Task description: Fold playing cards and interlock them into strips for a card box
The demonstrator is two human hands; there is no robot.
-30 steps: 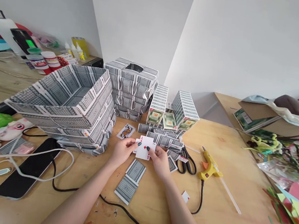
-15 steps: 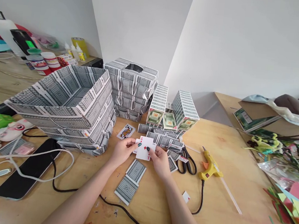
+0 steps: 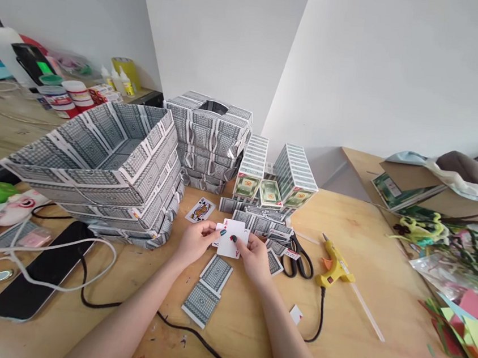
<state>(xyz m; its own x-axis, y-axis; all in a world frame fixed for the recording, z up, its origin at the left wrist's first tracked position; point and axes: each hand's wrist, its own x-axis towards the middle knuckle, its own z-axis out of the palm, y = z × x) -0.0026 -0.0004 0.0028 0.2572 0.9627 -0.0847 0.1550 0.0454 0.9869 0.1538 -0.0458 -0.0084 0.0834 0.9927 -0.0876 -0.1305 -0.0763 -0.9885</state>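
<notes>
Both my hands meet over the middle of the wooden table (image 3: 350,339) and pinch one playing card, an ace of diamonds (image 3: 229,242), face up. My left hand (image 3: 195,243) grips its left edge with thumb on top. My right hand (image 3: 253,257) grips the right side, thumb pressed on the card's centre. Below my hands lie two face-down cards (image 3: 208,289). A face-up queen card (image 3: 200,210) lies just beyond my left hand.
A large box built of folded cards (image 3: 98,170) stands at left, a smaller one (image 3: 209,141) behind it, card packs (image 3: 275,180) in the middle. Scissors (image 3: 299,259), a yellow glue gun (image 3: 334,267) with its black cord, a phone (image 3: 36,277) and craft scraps (image 3: 464,265) lie around.
The view has shifted slightly. Both hands keep their pinch on the ace, with the right thumb pressed a little further over its centre.
</notes>
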